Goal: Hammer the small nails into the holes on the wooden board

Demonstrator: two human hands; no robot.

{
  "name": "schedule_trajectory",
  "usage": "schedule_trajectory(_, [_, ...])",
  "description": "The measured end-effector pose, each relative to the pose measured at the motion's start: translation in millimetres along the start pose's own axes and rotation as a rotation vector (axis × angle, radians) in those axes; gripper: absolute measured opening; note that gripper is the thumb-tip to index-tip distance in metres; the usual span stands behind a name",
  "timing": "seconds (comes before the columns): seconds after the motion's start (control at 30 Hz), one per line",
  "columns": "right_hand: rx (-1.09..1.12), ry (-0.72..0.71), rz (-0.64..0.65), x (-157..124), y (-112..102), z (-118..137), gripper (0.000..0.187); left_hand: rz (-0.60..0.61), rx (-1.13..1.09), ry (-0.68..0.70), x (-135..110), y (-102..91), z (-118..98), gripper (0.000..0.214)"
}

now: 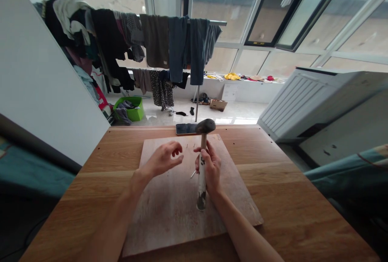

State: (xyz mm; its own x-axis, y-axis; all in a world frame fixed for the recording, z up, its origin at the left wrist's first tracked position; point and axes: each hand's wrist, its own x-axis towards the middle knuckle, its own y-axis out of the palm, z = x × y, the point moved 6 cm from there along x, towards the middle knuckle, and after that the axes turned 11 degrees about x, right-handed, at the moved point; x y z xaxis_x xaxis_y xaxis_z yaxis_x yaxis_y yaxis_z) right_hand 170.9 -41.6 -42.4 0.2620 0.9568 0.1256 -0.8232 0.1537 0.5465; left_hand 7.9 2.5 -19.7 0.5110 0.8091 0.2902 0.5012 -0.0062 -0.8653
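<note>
My right hand [211, 165] is wrapped round the pale, dark-stained handle of a mallet [201, 181], whose dark rounded head points away from me, above the board's far edge. To its left, my left hand [166, 158] hovers over the wooden board [163, 209], fingers curled and thumb apart, with nothing visible between them. A thin shiny nail [192, 174] shows just left of the mallet handle, close to my right fingers; whether it touches the board I cannot tell. Two small nails [187, 145] seem to stand in the board's far part, between my hands.
The board lies on a wooden table [273, 189]. A dark phone [185, 128] rests at the table's far edge, behind the board. Beyond are a drying rack with hanging clothes [178, 48], a green basket [135, 110] on the floor and a white cabinet [300, 96] at right.
</note>
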Motion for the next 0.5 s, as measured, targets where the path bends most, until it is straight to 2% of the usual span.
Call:
schedule_trajectory(0.1, [-0.011, -0.030, -0.077, 0, -5, 6, 0.042, 0.173, 0.054, 0.098, -3, 21.1, -37, 0.011])
schedule_trajectory(0.2, [0.004, -0.054, -0.090, -2, -6, 9, 0.046, 0.257, 0.126, 0.119, -6, 41.7, -56, 0.013])
schedule_trajectory(0.33, [0.006, -0.028, -0.073, -3, -4, 7, 0.047, 0.269, 0.191, 0.068, -6, 51.4, -58, 0.011])
schedule_trajectory(0.43, [-0.007, -0.015, -0.048, -3, -4, 4, 0.047, 0.267, 0.175, 0.041, -7, 43.8, -50, 0.013])
schedule_trajectory(0.5, [-0.016, -0.009, -0.025, -3, -3, 1, 0.046, 0.254, 0.132, 0.020, -7, 32.7, -37, 0.013])
